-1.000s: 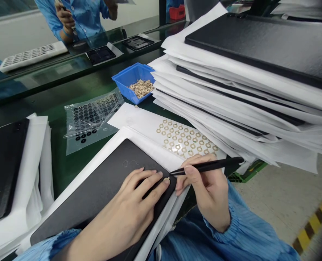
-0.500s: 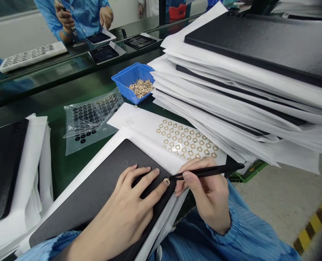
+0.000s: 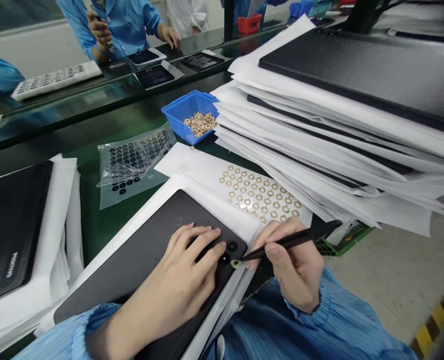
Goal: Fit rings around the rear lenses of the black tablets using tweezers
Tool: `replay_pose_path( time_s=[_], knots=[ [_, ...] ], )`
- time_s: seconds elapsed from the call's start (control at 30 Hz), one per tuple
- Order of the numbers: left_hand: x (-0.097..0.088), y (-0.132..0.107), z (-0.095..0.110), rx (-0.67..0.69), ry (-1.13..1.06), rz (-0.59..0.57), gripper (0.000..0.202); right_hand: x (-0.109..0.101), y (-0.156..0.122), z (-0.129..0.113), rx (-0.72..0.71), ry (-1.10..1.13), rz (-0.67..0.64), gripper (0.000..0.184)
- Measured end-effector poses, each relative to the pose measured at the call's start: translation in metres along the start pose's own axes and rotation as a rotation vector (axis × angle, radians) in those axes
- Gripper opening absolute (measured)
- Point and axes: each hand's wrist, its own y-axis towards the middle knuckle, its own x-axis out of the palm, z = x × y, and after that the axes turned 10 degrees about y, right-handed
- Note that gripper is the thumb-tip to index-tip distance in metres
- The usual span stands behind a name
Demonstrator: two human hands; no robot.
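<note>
My left hand [image 3: 180, 270] lies on a black tablet back [image 3: 132, 272] with its fingers stretched out, the fingertips beside two round camera lenses [image 3: 232, 246] at the corner. Pinched in my right hand [image 3: 299, 272] is a pair of black tweezers [image 3: 300, 237]. At their tip, just off the lower lens, is a small tan and green adhesive ring [image 3: 236, 264]. White paper sheets [image 3: 207, 200] lie under the tablet. Beyond it, a sheet of similar tan rings [image 3: 259, 192] is laid out in rows.
A blue bin [image 3: 180, 111] holds loose ring pieces. Black rings fill a clear plastic bag [image 3: 135, 160]. Tall stacks of black panels [image 3: 342, 65] between papers rise at right; another tablet [image 3: 15, 225] lies on papers at left. Across the line, a co-worker [image 3: 120, 25] handles parts.
The ring has come away from the lens and now hangs at the tweezers' tip, uncovering the camera lenses. My left fingers have drawn back slightly. The view has shifted a little.
</note>
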Motion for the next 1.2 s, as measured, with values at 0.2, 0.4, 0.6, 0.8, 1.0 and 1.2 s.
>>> replay_pose_path(
  time_s=[0.2,0.4,0.6,0.8,1.0,1.2],
  knots=[
    [-0.003,0.002,0.002,-0.003,-0.01,-0.034,0.032,0.016,0.053,-0.038,-0.244,-0.432,-0.142,0.008],
    [-0.002,0.0,0.002,0.02,0.034,0.039,0.028,0.073,0.17,-0.044,-0.51,-0.629,-0.212,0.032],
    [0.0,-0.005,0.003,0.04,0.101,0.121,0.02,0.107,0.249,-0.004,-0.398,-0.958,-0.336,0.019],
    [-0.004,-0.004,-0.004,0.012,0.167,0.147,0.016,0.119,0.256,0.006,-0.333,-1.017,-0.465,0.02],
    [-0.022,-0.003,-0.073,-0.501,0.245,0.203,0.012,0.155,0.212,0.055,-0.277,-1.087,-0.866,0.024],
    [-0.022,-0.027,-0.139,-1.139,0.258,0.235,0.03,0.178,0.172,0.102,-0.288,-1.058,-1.066,0.022]
  ],
)
